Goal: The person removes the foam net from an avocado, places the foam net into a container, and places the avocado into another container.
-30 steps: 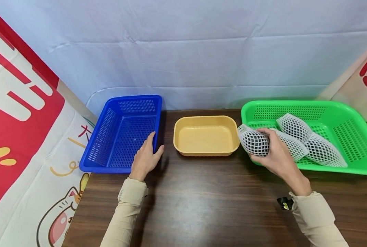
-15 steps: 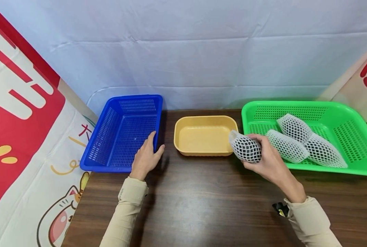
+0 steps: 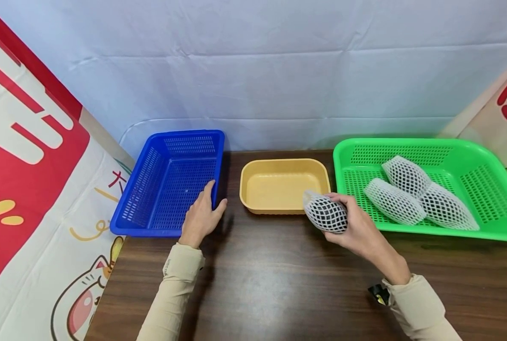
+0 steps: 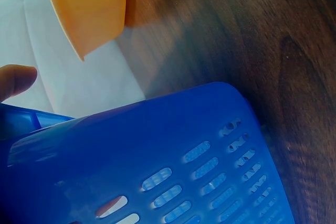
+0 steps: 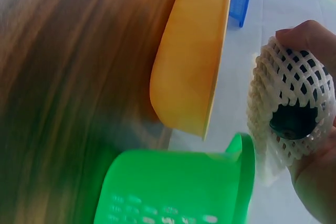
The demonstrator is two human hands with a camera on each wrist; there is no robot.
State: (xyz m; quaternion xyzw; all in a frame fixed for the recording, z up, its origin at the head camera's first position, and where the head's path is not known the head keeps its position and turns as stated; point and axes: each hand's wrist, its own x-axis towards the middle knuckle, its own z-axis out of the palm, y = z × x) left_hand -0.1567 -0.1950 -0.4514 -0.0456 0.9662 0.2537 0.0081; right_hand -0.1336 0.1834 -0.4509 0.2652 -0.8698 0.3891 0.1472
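Note:
My right hand (image 3: 361,232) grips a dark rounded object in a white foam net sleeve (image 3: 326,214), held by the front right corner of the yellow tub (image 3: 284,212). In the right wrist view the dark, smooth end of the netted object (image 5: 295,123) shows through the sleeve's opening; its kind cannot be told. Over the right rim of the blue basket (image 3: 151,233) rests my left hand (image 3: 201,217), index finger pointing forward and thumb held apart. The left wrist view shows the left thumb (image 4: 18,80) above the blue basket's perforated side (image 4: 157,156).
A green basket (image 3: 458,233) stands at the right with three white net-sleeved objects (image 3: 396,201) lying in it. All the containers sit along the far side of the brown wooden table (image 3: 270,274). A pale cloth (image 3: 270,71) hangs behind, with printed cloths on both sides.
My right hand has carried the net-sleeved object left and toward me, from the green basket's left edge to the yellow tub's front right corner. The left hand has stayed in place.

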